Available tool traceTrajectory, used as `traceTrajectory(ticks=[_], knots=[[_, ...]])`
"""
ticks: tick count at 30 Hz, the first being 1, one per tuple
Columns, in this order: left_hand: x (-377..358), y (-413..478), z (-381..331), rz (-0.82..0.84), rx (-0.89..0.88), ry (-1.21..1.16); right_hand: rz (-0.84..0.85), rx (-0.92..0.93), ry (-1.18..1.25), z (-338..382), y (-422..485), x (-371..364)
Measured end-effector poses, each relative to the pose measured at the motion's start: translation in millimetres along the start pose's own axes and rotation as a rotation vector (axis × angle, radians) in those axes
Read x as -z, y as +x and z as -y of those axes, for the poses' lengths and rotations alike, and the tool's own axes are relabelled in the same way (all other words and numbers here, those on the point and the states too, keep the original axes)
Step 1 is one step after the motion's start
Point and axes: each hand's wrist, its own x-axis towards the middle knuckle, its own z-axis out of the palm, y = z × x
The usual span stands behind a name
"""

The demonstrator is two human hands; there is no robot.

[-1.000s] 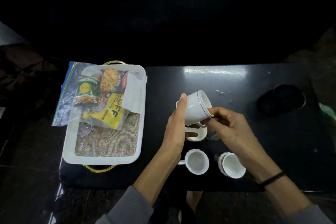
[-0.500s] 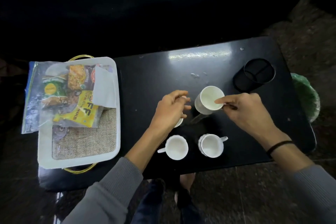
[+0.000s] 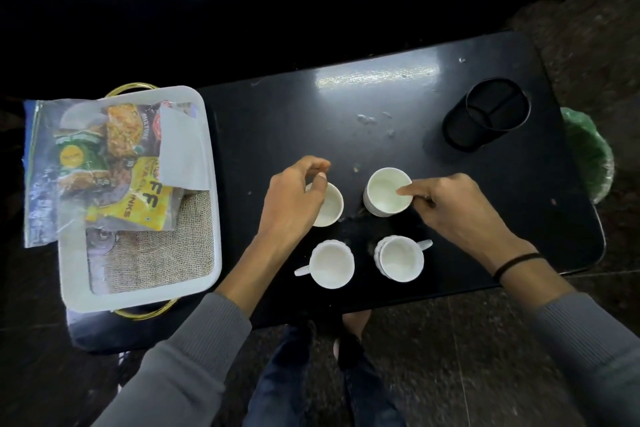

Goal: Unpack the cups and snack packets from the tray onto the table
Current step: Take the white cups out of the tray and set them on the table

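At the table's (image 3: 398,107) nine o'clock end sits the white tray (image 3: 211,218), gold handles at its twelve and six o'clock ends and a burlap mat (image 3: 156,260) lining its floor. A clear zip bag (image 3: 41,191) lies across the tray's far half and hangs over its nine o'clock rim. Inside the bag are the snack packets: a green packet (image 3: 78,152) with a yellow round badge whose text is too blurred to read, a dark one (image 3: 126,132) printed "MIXTURE", and a yellow one (image 3: 138,201) showing the large letters "FF" and part of a word ending "NKS". A white paper sheet (image 3: 183,152) lies at the bag's three o'clock side.

Four white cups stand on the table in a square, all upright. The left hand (image 3: 294,201) is curled over the far-left cup (image 3: 330,206), fingers bent above its nine o'clock rim; whether it actually grips the cup cannot be told. At six o'clock from it stands the near-left cup (image 3: 332,265), handle pointing toward eight o'clock. The near-right cup (image 3: 400,258) has its handle toward two o'clock. The right hand (image 3: 457,208) pinches the far-right cup (image 3: 386,192) at its three o'clock rim, forefinger inside and the other fingers folded outside. A black band (image 3: 516,262) circles that wrist.

At the table's two o'clock corner stands a black mesh holder (image 3: 485,125), divided inside. Just past the three o'clock edge shows something green (image 3: 588,156).
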Motion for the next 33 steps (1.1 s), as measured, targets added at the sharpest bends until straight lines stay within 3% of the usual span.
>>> traceTrajectory(ticks=[8, 14, 23, 33], knots=[[-2, -4, 4, 0.038, 0.005, -0.034, -0.045, 0.054, -0.021, 0, -5, -7], [-2, -5, 9, 0.03, 0.017, -0.026, -0.025, 0.022, 0.03, -1, -9, -10], [1, -13, 8, -0.002, 0.022, -0.045, 0.019, -0.041, -0.075, 18, -9, 5], [31, -27, 10, -0.086, 0.016, -0.072, 0.041, 0.12, -0.129, 74, 6, 17]])
